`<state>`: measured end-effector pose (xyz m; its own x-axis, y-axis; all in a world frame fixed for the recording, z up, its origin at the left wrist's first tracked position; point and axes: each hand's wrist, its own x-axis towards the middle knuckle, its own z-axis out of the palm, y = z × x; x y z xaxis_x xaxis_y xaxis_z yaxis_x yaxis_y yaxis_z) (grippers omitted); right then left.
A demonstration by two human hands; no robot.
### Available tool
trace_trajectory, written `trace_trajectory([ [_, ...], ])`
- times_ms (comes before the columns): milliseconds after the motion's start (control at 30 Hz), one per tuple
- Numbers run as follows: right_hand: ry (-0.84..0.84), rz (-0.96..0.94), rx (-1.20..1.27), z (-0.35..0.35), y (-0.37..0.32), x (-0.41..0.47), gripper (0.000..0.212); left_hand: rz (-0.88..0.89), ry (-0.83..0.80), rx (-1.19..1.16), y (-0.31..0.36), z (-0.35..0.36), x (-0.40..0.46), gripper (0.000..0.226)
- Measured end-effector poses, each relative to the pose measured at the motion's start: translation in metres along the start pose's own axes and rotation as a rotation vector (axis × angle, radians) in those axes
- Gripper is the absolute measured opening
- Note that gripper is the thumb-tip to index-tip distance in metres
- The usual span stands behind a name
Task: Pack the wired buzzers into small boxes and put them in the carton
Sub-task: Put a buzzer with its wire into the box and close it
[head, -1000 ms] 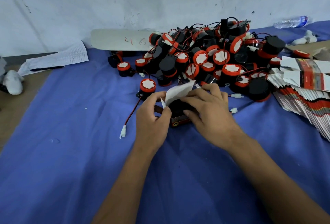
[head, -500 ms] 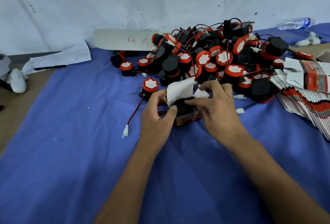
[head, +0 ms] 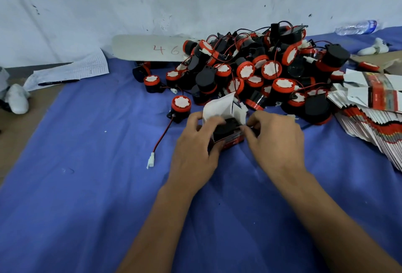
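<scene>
A small red-and-black box [head: 230,141] stands on the blue cloth with its white top flaps [head: 217,106] raised, and a black buzzer [head: 226,128] sits inside it. My left hand [head: 195,148] grips the box's left side. My right hand [head: 276,142] pinches the box's right edge near a side flap. Behind them lies a big pile of black-and-red wired buzzers [head: 261,70]. One lone buzzer [head: 180,106] sits just left of the box, its red wire and white plug [head: 150,160] trailing toward me.
A fanned stack of flat unfolded boxes [head: 374,120] lies at the right. A white board marked 46 [head: 150,48] leans at the wall. Papers with a pen [head: 69,72] and a white cloth [head: 17,100] lie at the left; a water bottle [head: 356,26] lies at the back right.
The top flap has swung further up and open. My right hand has slid from over the box top to its right edge. The buzzer now sits lower in the box.
</scene>
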<state>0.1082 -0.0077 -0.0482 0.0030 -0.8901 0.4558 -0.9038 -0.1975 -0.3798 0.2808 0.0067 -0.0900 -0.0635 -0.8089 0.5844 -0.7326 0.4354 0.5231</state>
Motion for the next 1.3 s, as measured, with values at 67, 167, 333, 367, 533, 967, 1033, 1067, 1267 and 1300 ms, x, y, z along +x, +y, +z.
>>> trace_trajectory([
  [67,-0.055,-0.048,0.041,0.000,-0.001,0.000,0.011,-0.019,-0.030,0.007,0.001,0.001,-0.001,0.045],
  [167,-0.165,-0.104,0.023,0.003,-0.003,-0.001,0.022,-0.037,-0.032,0.005,0.003,0.001,-0.001,0.046],
  [333,-0.175,-0.078,-0.047,0.001,-0.006,-0.001,0.026,-0.070,-0.025,0.040,0.006,-0.001,0.001,0.036],
  [367,-0.138,-0.041,-0.052,0.000,-0.006,-0.001,0.020,-0.072,-0.027,0.053,0.006,-0.001,0.001,0.035],
  [533,-0.083,0.070,-0.054,-0.017,0.005,0.009,0.021,-0.081,-0.035,0.077,0.008,-0.004,0.002,0.030],
  [967,-0.049,-0.099,0.338,-0.010,-0.005,0.019,0.009,-0.064,-0.023,0.059,0.004,-0.003,0.003,0.021],
  [1033,-0.044,-0.118,0.297,-0.008,-0.004,0.018,0.013,-0.073,-0.011,0.014,0.002,-0.003,0.003,0.024],
  [1067,-0.067,-0.142,0.280,-0.007,-0.005,0.017,0.018,-0.080,-0.007,-0.012,0.002,-0.003,0.003,0.029],
  [1267,-0.202,-0.350,-0.012,-0.002,-0.013,0.007,0.048,-0.101,0.022,-0.148,0.001,-0.004,0.004,0.060],
  [1300,-0.217,-0.382,-0.035,-0.002,-0.015,0.005,0.046,-0.099,0.018,-0.165,0.001,-0.004,0.005,0.061],
])
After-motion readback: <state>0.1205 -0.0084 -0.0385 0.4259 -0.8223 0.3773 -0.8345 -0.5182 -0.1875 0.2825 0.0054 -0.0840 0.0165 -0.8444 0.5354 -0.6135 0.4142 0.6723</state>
